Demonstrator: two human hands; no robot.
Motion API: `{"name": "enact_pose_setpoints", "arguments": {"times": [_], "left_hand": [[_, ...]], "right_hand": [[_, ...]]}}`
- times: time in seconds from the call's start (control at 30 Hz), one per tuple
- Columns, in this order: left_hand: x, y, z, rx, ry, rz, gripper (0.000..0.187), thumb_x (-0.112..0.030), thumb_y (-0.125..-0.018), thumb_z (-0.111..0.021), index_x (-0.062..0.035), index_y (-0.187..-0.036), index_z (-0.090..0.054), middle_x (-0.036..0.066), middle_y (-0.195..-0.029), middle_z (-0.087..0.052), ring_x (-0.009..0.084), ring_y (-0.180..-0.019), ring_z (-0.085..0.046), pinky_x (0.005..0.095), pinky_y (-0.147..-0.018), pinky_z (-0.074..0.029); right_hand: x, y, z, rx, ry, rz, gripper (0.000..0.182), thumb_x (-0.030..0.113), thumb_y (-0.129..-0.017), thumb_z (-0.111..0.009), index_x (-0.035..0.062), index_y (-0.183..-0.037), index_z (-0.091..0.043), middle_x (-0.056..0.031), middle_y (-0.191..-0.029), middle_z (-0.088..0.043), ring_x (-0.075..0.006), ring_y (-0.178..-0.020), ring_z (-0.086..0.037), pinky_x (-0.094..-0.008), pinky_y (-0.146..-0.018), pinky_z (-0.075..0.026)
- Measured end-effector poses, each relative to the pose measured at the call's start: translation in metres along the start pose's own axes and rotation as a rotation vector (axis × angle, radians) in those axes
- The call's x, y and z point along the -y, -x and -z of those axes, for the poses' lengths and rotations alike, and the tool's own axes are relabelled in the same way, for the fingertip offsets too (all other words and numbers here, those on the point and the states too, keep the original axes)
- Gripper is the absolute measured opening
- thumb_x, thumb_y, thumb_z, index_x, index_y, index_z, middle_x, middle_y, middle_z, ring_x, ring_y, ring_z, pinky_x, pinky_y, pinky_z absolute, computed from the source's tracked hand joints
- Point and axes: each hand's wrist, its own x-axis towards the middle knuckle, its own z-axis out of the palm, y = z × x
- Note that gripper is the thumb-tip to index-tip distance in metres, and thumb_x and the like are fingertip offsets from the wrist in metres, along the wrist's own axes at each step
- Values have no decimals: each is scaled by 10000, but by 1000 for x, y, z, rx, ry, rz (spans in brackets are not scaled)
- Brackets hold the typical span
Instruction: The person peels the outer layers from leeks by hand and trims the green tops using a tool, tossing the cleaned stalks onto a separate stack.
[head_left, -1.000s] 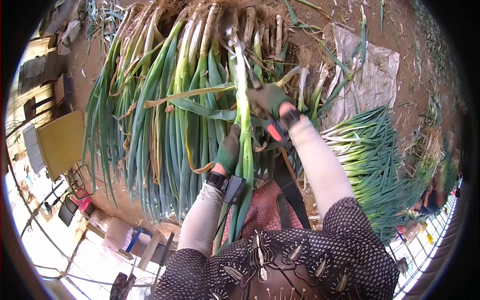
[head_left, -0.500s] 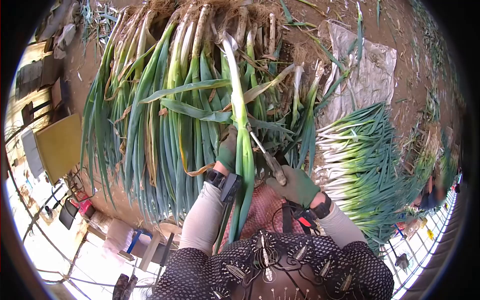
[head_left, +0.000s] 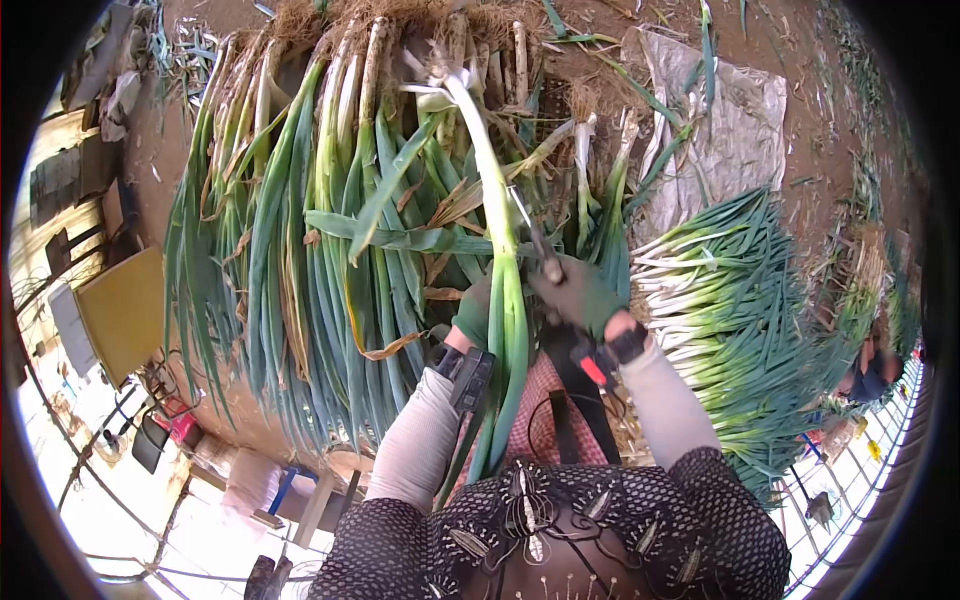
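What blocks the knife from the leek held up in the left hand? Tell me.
Nothing visible. The right hand holds the knife right beside the leek that the left hand grips; the blade lies against the stalk, above the pile of leeks.

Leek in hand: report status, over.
Left hand gripping one leek, roots pointing away. Right hand holds knife, blade against the stalk. Uncut pile behind; trimmed stack to the right.

— What lies underfoot?
— Bare brown dirt floor (head_left: 830, 130), littered with dry straw, and a crumpled grey sheet (head_left: 735, 130) spread on it.
— Light?
— Bright daylight; a yellow board (head_left: 125, 300) sits at the edge.
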Motion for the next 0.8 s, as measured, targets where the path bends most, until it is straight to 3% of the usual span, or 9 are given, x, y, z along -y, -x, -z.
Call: {"name": "enact_pose_setpoints", "arguments": {"times": [0.07, 0.13, 0.23, 0.33, 0.6, 0.7, 0.73, 0.77, 0.8], "left_hand": [[5, 1, -7, -217, -12, -21, 340, -324, -1045, -443, -58, -1221, -564, 51, -955, -661, 157, -771, -649, 302, -641, -548], [2, -1, 4, -227, -522, -148, 452, -455, -1032, -416, -67, -1170, -603, 53, -943, -669, 160, -756, -649, 304, -636, -548], [-8, 4, -32, -294, -45, -17, 496, -499, -1009, -444, -65, -1191, -599, 64, -937, -678, 173, -736, -650, 313, -636, -551], [-9, 8, -41, -208, -246, -72, 486, -483, -1012, -444, -66, -1213, -591, 65, -922, -678, 166, -711, -638, 302, -631, -547], [8, 6, -16, -323, -294, 23, 372, -392, -1020, -473, -88, -1202, -586, -5, -878, -646, 101, -709, -599, 271, -657, -501], [22, 0, 16, -318, -1713, -439, 393, -403, -1023, -476, -61, -1156, -618, 3, -832, -659, 87, -685, -599, 260, -643, -496], [11, 4, -40, -573, -883, 7, 385, -378, -1018, -510, -25, -1065, -657, 7, -812, -665, 72, -686, -588, 252, -649, -490], [24, 0, -37, -531, -818, -79, 379, -369, -1008, -534, -15, -1024, -669, 8, -813, -666, 69, -686, -582, 251, -648, -488], [32, -1, -32, -486, -754, -166, 376, -360, -999, -559, -4, -983, -681, 10, -814, -667, 66, -685, -576, 249, -648, -486]], "right_hand": [[4, -19, 2, -69, 17, 95, 425, 401, -831, -699, -5, -807, -576, -126, -651, -649, -241, -589, -675, -355, -629, -526], [14, 8, 1, -47, -38, 43, 424, 406, -832, -711, 7, -804, -571, -137, -678, -658, -259, -628, -688, -369, -652, -528], [-7, 40, -5, -26, 49, 39, 410, 397, -850, -705, 9, -823, -574, -121, -691, -652, -237, -632, -675, -354, -636, -518], [-38, 39, -14, -14, 108, 23, 350, 354, -905, -672, 14, -876, -595, -48, -671, -625, -134, -559, -618, -286, -533, -488], [12, -57, 21, 91, -325, -200, 415, 425, -888, -687, 17, -897, -611, -63, -725, -637, -144, -512, -600, -284, -470, -473], [1, -95, 21, 127, -430, -71, 468, 446, -870, -700, 20, -1055, -632, -55, -847, -651, -127, -638, -622, -278, -554, -497], [-13, -111, 15, 114, -398, 53, 489, 443, -853, -722, 15, -1072, -633, -49, -881, -650, -122, -697, -624, -277, -606, -505], [-17, -109, 9, 162, -627, 63, 510, 425, -816, -768, 4, -1071, -633, -33, -903, -646, -123, -778, -604, -272, -693, -495], [-19, -101, 12, 31, -448, 153, 537, 452, -785, -776, 6, -1061, -659, -53, -915, -661, -151, -790, -598, -284, -730, -480]]}}
